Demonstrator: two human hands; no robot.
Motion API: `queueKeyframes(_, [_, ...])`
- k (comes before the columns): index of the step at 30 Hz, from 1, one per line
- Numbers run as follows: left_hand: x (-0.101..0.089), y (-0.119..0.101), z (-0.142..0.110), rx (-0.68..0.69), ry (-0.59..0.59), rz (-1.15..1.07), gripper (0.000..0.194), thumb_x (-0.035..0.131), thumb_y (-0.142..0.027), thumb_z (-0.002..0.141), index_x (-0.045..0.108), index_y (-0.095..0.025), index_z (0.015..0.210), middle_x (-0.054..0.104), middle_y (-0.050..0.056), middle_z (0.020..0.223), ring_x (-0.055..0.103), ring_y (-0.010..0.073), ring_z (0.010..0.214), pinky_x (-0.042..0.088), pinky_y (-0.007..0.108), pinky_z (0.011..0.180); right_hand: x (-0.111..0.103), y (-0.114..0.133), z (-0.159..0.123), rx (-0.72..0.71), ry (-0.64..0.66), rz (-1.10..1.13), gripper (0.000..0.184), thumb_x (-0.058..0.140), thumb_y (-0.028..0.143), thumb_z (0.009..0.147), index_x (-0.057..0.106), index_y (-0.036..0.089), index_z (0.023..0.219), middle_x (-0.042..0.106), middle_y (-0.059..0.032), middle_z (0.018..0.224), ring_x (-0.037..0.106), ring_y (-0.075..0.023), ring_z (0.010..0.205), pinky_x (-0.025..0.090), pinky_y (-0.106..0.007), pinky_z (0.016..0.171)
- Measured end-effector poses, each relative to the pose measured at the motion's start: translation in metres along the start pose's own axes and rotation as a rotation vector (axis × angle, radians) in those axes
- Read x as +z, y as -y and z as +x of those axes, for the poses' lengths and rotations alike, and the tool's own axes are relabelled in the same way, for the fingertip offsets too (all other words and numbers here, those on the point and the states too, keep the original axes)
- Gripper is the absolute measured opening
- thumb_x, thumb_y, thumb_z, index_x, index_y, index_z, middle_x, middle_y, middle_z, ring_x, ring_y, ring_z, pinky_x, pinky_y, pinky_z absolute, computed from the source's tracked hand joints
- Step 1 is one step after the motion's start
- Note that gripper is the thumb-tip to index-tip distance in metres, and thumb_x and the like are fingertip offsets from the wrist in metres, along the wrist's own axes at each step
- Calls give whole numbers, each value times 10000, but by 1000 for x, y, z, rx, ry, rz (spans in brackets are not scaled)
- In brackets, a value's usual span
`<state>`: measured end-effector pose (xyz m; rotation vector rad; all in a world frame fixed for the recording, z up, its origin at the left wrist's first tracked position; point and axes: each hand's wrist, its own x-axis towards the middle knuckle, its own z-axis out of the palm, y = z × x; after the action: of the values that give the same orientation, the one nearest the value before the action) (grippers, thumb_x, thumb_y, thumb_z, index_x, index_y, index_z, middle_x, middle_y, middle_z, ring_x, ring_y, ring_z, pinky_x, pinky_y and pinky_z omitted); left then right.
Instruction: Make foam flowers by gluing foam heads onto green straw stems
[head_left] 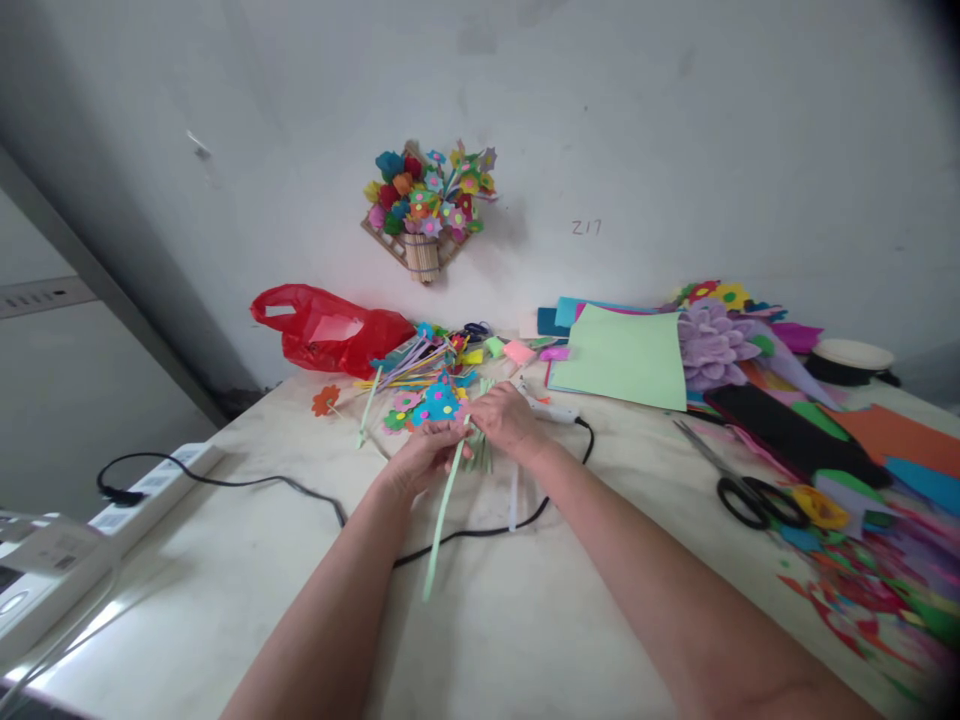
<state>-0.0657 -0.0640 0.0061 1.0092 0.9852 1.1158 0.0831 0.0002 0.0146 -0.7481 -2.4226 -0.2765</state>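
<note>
A long pale-green strip (444, 520) slants down toward me from between my hands, its lower end hanging free. My left hand (429, 452) is closed, thumb and fingers pinching the strip near its upper part. Close beside it, my right hand (504, 415) curls its fingers at the strip's top end, which they partly hide. Under the right hand shows a bunch of similar pale-green strips (481, 458). Just beyond my left hand lie flowers in blue, pink and green, among them a blue dotted flower (437, 402).
A glue gun (553, 411) with a black cord (480, 533) lies behind my right hand. Scissors (739, 490), a black phone-like slab (795, 435) and colourful scraps (862, 600) are at right. Green sheets (619, 355) and a red bag (330, 330) stand farther back; a power strip (161, 487) is left.
</note>
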Motion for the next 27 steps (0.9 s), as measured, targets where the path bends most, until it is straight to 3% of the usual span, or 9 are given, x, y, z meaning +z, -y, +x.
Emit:
queueKeyframes(11, [-3,1,2,32,1,11,197,668,-297,637,592,-126,699,587,8,482,342,14,307,149,169,312,-5,-1,-2,-32,-62,-12,270,426,217,858,610,177,1053,655,-75,875,530,-165,799,278,-294,759])
queueKeyframes(15, [-4,2,3,43,0,-2,238,687,-291,624,570,-134,759,585,0,491,400,33,335,154,161,317,-6,0,-2,-34,-17,18,264,405,211,855,667,182,876,660,-63,799,533,-162,779,289,-295,763])
queueKeyframes(19, [-4,3,4,48,8,44,241,669,-326,650,552,-135,740,596,0,511,354,20,304,158,166,319,-2,2,-1,61,-30,81,245,439,199,813,676,185,751,666,-39,732,553,-152,744,317,-284,752])
queueKeyframes(22, [-4,5,5,65,3,59,251,657,-352,661,544,-130,690,600,8,521,349,17,310,163,169,326,3,5,0,229,-40,246,237,460,203,783,678,193,691,669,-9,702,568,-129,695,352,-237,672])
queueKeyframes(27, [-3,8,7,110,-32,53,252,667,-354,643,548,-133,666,599,3,519,336,15,306,154,175,325,8,7,2,451,18,758,235,460,204,762,680,168,688,646,8,606,590,-122,627,399,-202,573])
